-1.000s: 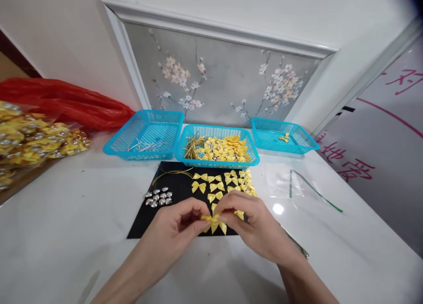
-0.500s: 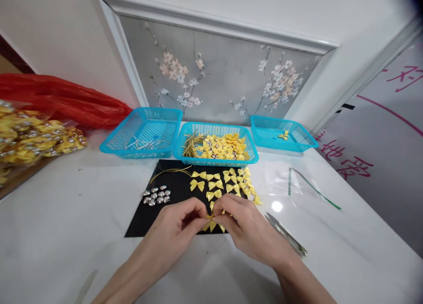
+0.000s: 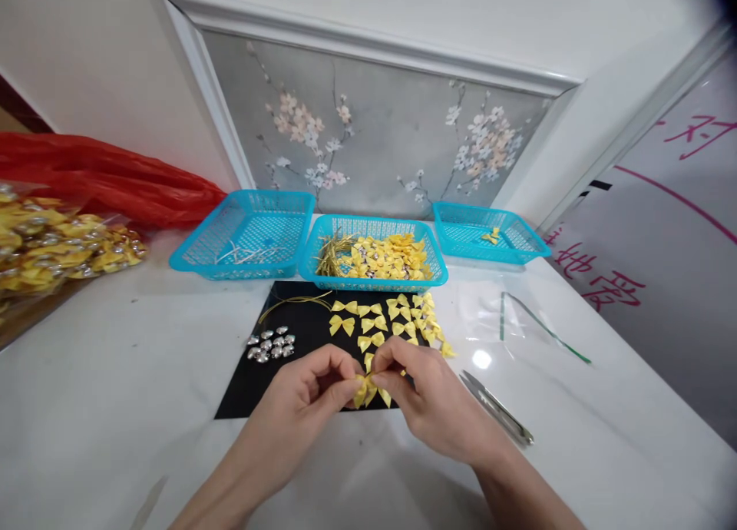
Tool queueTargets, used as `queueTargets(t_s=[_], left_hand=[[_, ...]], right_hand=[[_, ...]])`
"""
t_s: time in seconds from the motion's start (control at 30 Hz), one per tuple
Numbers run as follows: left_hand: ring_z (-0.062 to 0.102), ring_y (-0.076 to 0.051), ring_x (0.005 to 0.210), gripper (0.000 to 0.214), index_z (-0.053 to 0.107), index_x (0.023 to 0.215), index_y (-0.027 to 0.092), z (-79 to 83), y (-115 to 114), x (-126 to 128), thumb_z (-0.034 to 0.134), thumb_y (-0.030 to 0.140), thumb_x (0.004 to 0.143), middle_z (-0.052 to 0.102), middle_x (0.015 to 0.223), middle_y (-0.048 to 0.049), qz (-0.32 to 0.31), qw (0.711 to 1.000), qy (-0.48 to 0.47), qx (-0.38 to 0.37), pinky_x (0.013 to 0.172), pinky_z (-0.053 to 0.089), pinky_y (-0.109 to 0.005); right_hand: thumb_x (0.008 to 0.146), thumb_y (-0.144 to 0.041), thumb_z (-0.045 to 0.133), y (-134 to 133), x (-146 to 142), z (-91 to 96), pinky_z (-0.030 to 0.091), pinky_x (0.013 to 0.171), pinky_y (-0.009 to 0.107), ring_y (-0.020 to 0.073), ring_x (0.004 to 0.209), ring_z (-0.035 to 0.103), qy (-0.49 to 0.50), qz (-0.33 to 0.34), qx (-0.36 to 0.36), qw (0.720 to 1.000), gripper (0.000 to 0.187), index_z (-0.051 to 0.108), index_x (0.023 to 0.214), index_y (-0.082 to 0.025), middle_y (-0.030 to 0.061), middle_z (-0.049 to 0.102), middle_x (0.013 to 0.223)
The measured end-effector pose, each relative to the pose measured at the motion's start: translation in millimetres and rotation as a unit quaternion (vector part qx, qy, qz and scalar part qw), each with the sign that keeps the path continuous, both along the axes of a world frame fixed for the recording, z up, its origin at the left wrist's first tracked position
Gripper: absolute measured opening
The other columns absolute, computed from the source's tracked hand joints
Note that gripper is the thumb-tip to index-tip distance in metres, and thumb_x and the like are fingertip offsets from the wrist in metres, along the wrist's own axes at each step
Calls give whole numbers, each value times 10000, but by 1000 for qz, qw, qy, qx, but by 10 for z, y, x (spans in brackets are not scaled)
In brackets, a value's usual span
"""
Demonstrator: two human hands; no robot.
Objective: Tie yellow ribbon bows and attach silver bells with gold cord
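Between my fingertips, over the near edge of a black mat (image 3: 242, 392), is a yellow ribbon bow (image 3: 368, 392). My left hand (image 3: 319, 388) pinches its left side with thumb and forefinger. On its right side, my right hand (image 3: 420, 388) pinches it the same way. Fingers partly cover the bow. Just beyond lie several more yellow bows (image 3: 373, 324) in rough rows on the mat. Shiny silver beads (image 3: 275, 344) form a cluster on the mat's left, and gold ties (image 3: 293, 299) lie at its far left.
Behind the mat stand a left blue basket (image 3: 190, 260) with white strips, a middle blue basket (image 3: 374, 286) full of bows and gold ties, and a right blue basket (image 3: 461, 247). Scissors (image 3: 498, 409) and a clear bag (image 3: 487, 315) lie right; bagged bows (image 3: 63, 242) sit left.
More of the yellow bow shows between my fingertips, which have moved slightly apart. Both hands still pinch it. The whole view has shifted a little.
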State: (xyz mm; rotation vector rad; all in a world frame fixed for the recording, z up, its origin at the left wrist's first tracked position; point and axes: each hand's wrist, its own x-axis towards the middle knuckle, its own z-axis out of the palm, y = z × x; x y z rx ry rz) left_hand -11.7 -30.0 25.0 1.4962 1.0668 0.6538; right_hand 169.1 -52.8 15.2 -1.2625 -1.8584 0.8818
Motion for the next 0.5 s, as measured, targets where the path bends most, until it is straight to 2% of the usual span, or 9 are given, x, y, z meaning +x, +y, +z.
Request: queueTargets(t_s=[0.13, 0.23, 0.37, 0.43, 0.5], left_hand=[[433, -109, 642, 195, 511, 711, 193, 9, -10, 22, 567, 306, 859, 490, 688, 48, 7, 999, -32, -37, 571, 352, -215], [461, -105, 651, 209, 515, 707, 191, 4, -14, 15, 575, 314, 865, 494, 670, 50, 8, 996, -57, -61, 611, 407, -211], [592, -139, 799, 133, 550, 943, 239, 16, 2, -23, 549, 360, 887, 631, 845, 19, 33, 989, -109, -99, 766, 504, -282], [624, -144, 829, 217, 534, 1024, 260, 24, 17, -35, 627, 328, 839, 671, 923, 9, 45, 987, -113, -104, 765, 512, -271], [632, -134, 807, 298, 549, 1019, 256, 22, 29, -37, 709, 261, 769, 684, 910, 15, 52, 989, -100, -98, 730, 508, -233]], right_hand=[[889, -99, 491, -6, 4, 24, 323, 547, 208, 93, 606, 462, 0, -2, -6, 1000, 145, 495, 788, -202, -45, 547, 705], [886, -94, 497, -1, 21, 33, 330, 561, 208, 94, 619, 476, -13, -4, -5, 1000, 148, 497, 785, -200, -45, 554, 706], [882, -110, 524, 15, 38, 14, 349, 587, 210, 101, 649, 512, -26, -17, -1, 1000, 135, 515, 785, -203, -40, 588, 729], [882, -126, 536, 19, 37, -3, 356, 587, 209, 101, 649, 521, -20, -19, -3, 1000, 123, 523, 790, -207, -41, 596, 732], [885, -139, 537, 23, 39, -14, 363, 582, 208, 101, 648, 528, -7, -13, -11, 1000, 102, 530, 813, -211, -40, 601, 740]])
